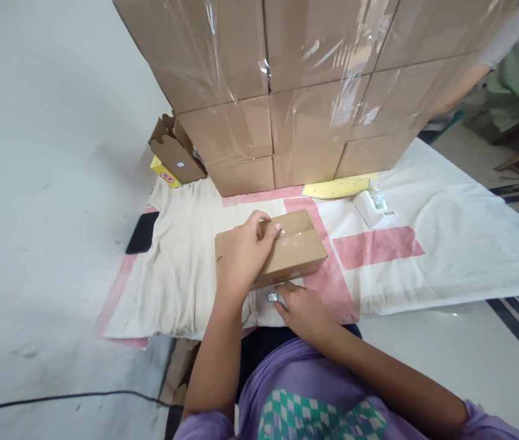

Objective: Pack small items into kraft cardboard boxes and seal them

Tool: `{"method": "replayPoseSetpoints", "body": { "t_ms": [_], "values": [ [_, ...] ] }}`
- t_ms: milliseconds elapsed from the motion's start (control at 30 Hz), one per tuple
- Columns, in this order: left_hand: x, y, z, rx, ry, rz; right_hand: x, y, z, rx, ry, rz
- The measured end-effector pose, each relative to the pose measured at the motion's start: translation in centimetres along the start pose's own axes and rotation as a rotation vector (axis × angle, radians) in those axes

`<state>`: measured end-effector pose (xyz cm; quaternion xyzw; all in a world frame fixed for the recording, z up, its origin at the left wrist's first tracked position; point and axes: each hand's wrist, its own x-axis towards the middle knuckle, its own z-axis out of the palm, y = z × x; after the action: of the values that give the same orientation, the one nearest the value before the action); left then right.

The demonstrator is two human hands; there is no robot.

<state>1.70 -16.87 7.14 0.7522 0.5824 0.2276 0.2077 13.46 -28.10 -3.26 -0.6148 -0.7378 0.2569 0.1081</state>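
Observation:
A small closed cardboard box [298,250] lies on the cloth in front of me, clear tape across its top. My left hand [250,244] rests over the box's left part, fingers curled and the thumb pressed on the lid, holding it. Just below the near side of the box is my right hand [303,308]. Between its thumb and forefinger tips shows a small white label with a blue border [272,297]. The other fingers of the right hand are bent, close to the box's lower edge.
Taped cardboard boxes [309,116] form a tall stack behind. To their left stand an open carton [179,153] and a yellow box [164,173]. A black phone [143,233] lies left; a white tape dispenser [373,209] and yellow paper strip [335,188] are right. Another person's arm [463,85] shows behind the stack.

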Motion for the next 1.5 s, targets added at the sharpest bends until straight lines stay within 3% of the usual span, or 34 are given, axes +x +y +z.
{"method": "replayPoseSetpoints", "body": {
  "t_ms": [333, 467, 667, 800, 967, 1233, 1500],
  "values": [
    [-0.3, -0.2, 0.0, -0.001, 0.032, 0.008, 0.6, -0.6, 1.1, 0.074, 0.020, 0.030],
    [-0.2, -0.1, -0.1, -0.023, 0.025, 0.004, -0.1, 0.3, 0.7, 0.308, 0.128, -0.026],
    [-0.4, -0.1, -0.2, -0.005, 0.020, 0.003, -2.8, 3.4, -1.7, 0.830, 0.142, 0.099],
    [-0.3, -0.1, -0.1, 0.006, 0.018, -0.006, -3.5, 5.7, -4.1, 1.116, 0.340, 0.101],
    [-0.3, -0.3, 0.2, 0.058, 0.021, -0.022, -1.9, 7.3, -7.2, 1.429, 0.540, 0.198],
    [-0.1, -0.3, 0.5, 0.069, 0.022, -0.064, 2.7, 9.1, -7.6, 1.773, 0.410, 0.297],
    [-0.1, 0.1, 0.6, 0.087, 0.039, -0.157, 4.4, 10.4, -6.9, 1.757, 0.226, 0.263]
  ]
}}
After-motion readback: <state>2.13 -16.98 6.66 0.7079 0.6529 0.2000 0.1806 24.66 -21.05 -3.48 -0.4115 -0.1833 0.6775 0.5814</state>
